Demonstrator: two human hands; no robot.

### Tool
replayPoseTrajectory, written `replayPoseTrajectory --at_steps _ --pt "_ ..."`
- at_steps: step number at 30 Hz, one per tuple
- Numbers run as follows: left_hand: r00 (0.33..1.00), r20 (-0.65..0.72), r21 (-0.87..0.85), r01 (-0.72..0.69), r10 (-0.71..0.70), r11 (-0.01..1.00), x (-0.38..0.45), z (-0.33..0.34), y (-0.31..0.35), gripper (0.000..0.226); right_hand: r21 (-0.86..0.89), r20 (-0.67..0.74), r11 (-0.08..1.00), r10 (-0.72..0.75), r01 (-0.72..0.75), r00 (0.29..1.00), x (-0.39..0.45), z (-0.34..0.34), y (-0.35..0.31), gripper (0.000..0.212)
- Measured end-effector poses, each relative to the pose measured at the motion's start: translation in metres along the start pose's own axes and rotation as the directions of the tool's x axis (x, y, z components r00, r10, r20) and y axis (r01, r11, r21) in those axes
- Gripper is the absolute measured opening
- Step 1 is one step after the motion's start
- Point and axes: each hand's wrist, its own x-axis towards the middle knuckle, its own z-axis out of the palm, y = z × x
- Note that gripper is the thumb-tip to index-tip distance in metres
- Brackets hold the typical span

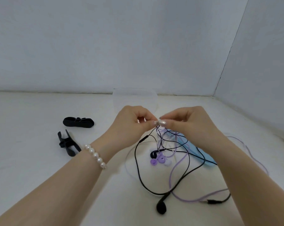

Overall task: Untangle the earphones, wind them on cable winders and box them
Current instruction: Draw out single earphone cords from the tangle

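Observation:
My left hand (131, 123) and my right hand (188, 124) meet above the table and pinch the top of a knot of tangled earphone cables (162, 137). Black earphones (161, 207) and purple earphones (160, 159) hang down from the knot and trail over the table; one black earbud (154, 154) lies beside the purple buds. Two black cable winders (78, 122) (67, 144) lie to the left. A clear round box (134, 100) stands behind my hands. A light blue winder (203, 154) lies partly under my right wrist.
The white table (31, 160) meets a white wall at the back and another wall on the right. A black jack plug (214, 201) lies at the lower right. A pearl bracelet (95, 154) is on my left wrist.

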Motion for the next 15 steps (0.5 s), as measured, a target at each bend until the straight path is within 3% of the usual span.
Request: replayPoseTrajectory --at_steps 3,6,9,11,13,15 --pt "0.998 -0.007 -0.094 0.062 -0.062 0.994 0.001 0.003 0.001 0.017 -0.016 0.011 0.998 0.054 -0.053 0.998 -0.001 0.002 0.001 0.006" --pt "0.978 -0.03 -0.312 0.188 -0.207 0.931 0.002 0.006 0.004 0.018 0.003 0.017 0.997 0.076 -0.076 0.997 0.0 -0.003 0.0 0.007" --pt "0.931 0.078 -0.665 0.316 -0.357 0.677 0.006 -0.001 0.005 0.024 -0.011 0.036 0.997 0.081 -0.081 0.996 0.002 -0.006 0.002 0.009" --pt "0.904 0.217 -0.742 0.398 -0.368 0.54 0.005 -0.006 0.008 0.017 0.003 0.057 0.996 0.084 -0.085 0.995 0.003 -0.007 0.002 0.009" --pt "0.894 0.298 -0.699 0.443 -0.333 0.561 0.003 -0.007 0.009 0.004 -0.002 0.091 0.996 0.091 -0.091 0.992 0.001 -0.008 0.002 0.009" --pt "0.9 0.294 -0.609 0.436 -0.322 0.662 0.002 -0.006 0.009 0.012 -0.026 0.121 0.995 0.096 -0.094 0.988 0.0 -0.007 0.002 0.011"
